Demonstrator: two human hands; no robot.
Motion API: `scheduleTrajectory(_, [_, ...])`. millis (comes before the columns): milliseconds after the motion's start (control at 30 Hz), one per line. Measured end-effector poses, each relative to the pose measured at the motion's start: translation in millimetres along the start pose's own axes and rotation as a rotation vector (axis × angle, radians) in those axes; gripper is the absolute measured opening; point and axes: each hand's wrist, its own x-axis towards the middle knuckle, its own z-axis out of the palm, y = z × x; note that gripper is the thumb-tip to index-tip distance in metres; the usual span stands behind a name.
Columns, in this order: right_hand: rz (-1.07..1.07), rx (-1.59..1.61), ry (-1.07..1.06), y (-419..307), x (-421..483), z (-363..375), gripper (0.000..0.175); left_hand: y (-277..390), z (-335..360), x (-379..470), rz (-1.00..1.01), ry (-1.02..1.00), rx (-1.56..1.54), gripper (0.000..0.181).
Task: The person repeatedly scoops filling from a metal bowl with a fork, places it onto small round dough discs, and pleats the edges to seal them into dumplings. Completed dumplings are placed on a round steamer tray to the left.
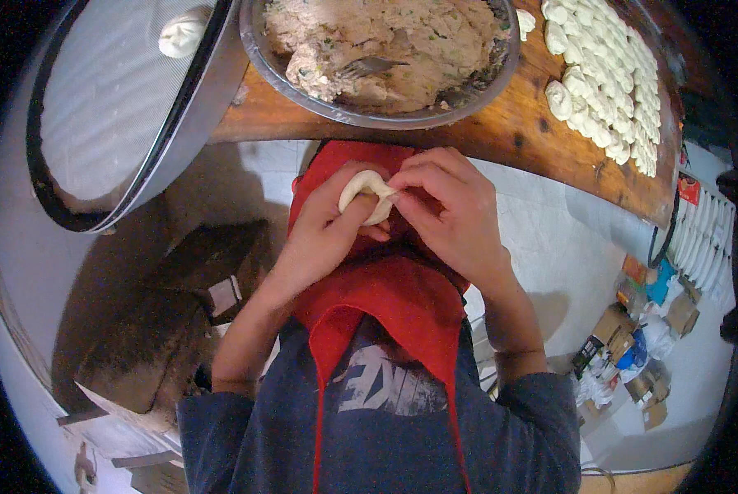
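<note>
Over the red apron (pixel 381 278), my left hand (pixel 329 225) cups a round dough wrapper (pixel 358 183), its thumb resting inside the curled ring of dough. With thumb and fingertips, my right hand (pixel 452 210) pinches the wrapper's right edge. Whether filling lies inside is hidden by the thumb. Beyond both hands, a metal bowl (pixel 344 117) holds minced filling (pixel 431 74) with a fork (pixel 372 65) partly sunk in it. One pleated bun (pixel 182 37) sits on the mesh of a large round steamer tray (pixel 109 92) at the upper left.
The wooden table (pixel 499 139) ends just beyond my hands. Many pale dough pieces (pixel 610 92) lie in rows at its right. Cardboard and plastic bags (pixel 634 352) are heaped on the floor at right, near a white rack (pixel 705 228). Dark boxy objects (pixel 153 333) stand at lower left.
</note>
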Motion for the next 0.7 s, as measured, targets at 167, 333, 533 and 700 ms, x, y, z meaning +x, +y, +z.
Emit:
scheduleTrajectory(167, [0.004, -0.057, -0.002, -6.3, 0.0, 2.4, 0.02, 6.8, -3.1, 2.5, -0.036, -0.041, 0.05, 0.024])
scheduleTrajectory(333, [-0.044, -0.104, -0.007, -12.1, 1.5, -1.2, 0.023, 11.9, -5.8, 2.9, -0.054, -0.092, 0.072, 0.021])
scheduleTrajectory(533, [-0.177, -0.153, -0.052, -16.5, 6.7, 2.9, 0.023, 11.4, -11.8, 3.4, -0.074, -0.069, 0.234, 0.025])
scheduleTrajectory(700, [-0.159, -0.185, -0.022, -17.1, 4.3, 7.1, 0.02, 12.2, -12.2, 2.7, -0.019, -0.069, 0.335, 0.038])
